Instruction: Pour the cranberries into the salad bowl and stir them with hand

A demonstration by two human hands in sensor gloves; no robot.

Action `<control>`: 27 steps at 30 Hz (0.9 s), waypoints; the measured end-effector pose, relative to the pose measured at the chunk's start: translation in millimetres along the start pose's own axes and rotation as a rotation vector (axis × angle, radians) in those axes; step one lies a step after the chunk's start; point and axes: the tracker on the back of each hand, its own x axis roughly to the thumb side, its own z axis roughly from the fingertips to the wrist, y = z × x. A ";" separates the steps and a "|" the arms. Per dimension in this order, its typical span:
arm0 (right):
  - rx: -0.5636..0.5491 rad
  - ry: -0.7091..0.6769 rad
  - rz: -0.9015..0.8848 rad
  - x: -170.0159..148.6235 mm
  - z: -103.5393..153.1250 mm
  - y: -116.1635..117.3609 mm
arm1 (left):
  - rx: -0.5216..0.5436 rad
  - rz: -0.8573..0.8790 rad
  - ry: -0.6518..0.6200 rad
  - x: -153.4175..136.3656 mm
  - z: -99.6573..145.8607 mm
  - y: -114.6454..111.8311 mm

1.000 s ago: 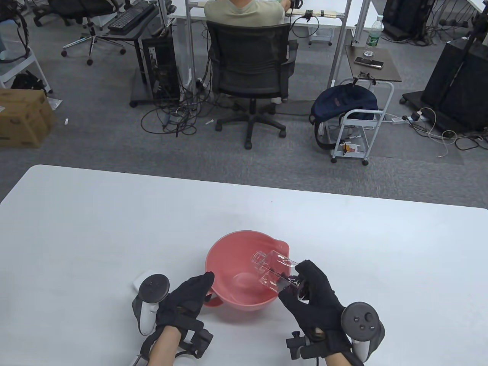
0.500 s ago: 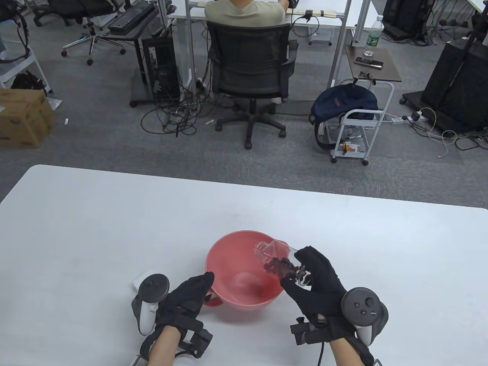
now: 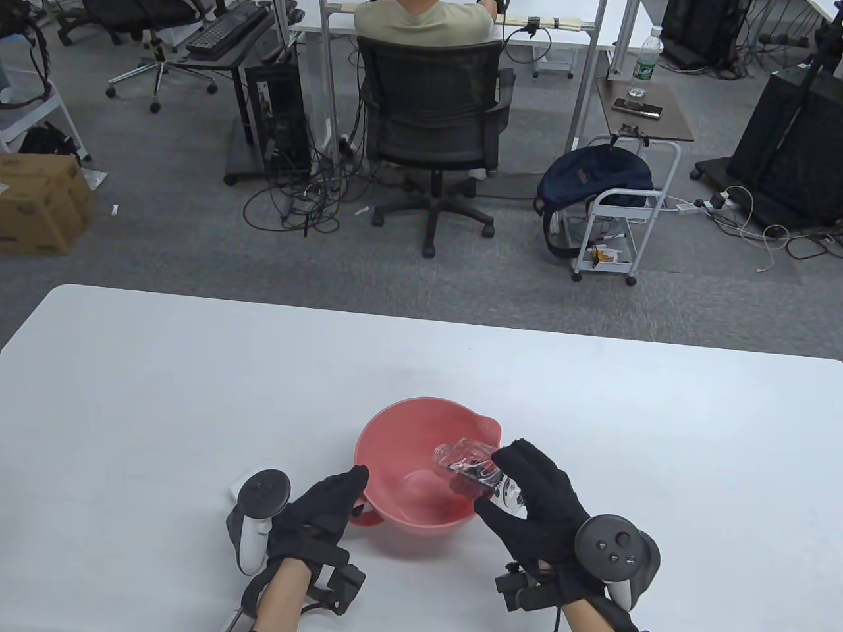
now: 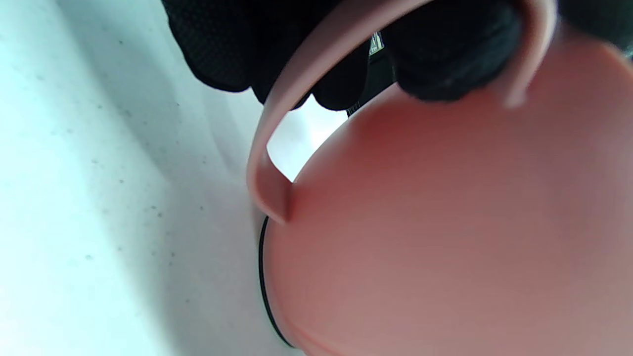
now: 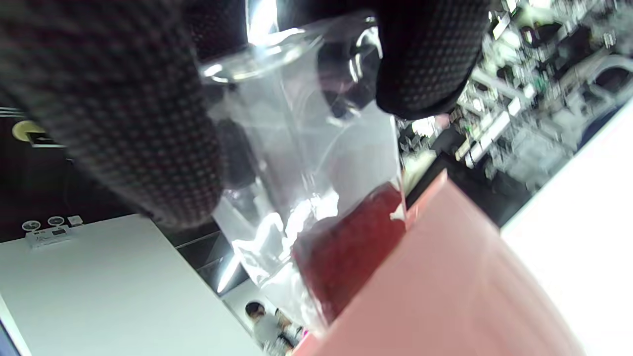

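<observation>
A pink salad bowl [image 3: 395,413] stands on the white table near its front edge. My left hand [image 3: 342,490] grips the bowl's loop handle [image 3: 366,517] at the near left; the left wrist view shows fingers [image 4: 445,59] curled over that handle [image 4: 267,163] beside the bowl's wall [image 4: 445,237]. My right hand [image 3: 507,480] holds a clear plastic container [image 3: 469,464], tipped with its mouth down over the bowl's right side. Dark red cranberries [image 3: 464,475] lie inside it, and these cranberries [image 5: 351,242] sit low in the container [image 5: 306,148] just above the bowl's rim [image 5: 445,277].
A small white object [image 3: 236,490] lies on the table just left of my left hand. Beyond the table's far edge [image 3: 421,322] are grey floor, an office chair [image 3: 431,112] with a seated person, and a small cart [image 3: 612,224].
My right hand has dropped and tipped the container further into the bowl; the cranberries have slid from its base toward the mouth. The left hand has stayed on the handle.
</observation>
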 end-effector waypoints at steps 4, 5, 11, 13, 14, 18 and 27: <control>-0.045 -0.036 0.120 4.0 1.3 -1.3 | 0.009 0.003 -0.001 -1.1 0.6 0.5; -0.007 0.003 0.016 1.4 1.3 -0.3 | 0.009 0.004 -0.001 -1.2 0.7 0.5; -0.011 -0.006 -0.027 3.5 2.5 1.2 | 0.008 0.005 -0.001 -1.7 0.0 0.6; -0.096 -0.029 0.030 7.0 3.9 1.5 | 0.004 0.009 0.000 -1.4 -0.2 0.0; -0.086 -0.050 0.102 7.3 2.8 -0.1 | 0.003 0.008 0.000 -1.1 -0.3 0.1; -0.089 0.010 -0.074 3.8 4.0 0.9 | 0.007 0.012 0.000 -1.8 -0.2 -0.3; 0.002 0.017 -0.019 1.0 0.6 -1.9 | 0.003 0.023 0.005 -2.8 -1.0 2.1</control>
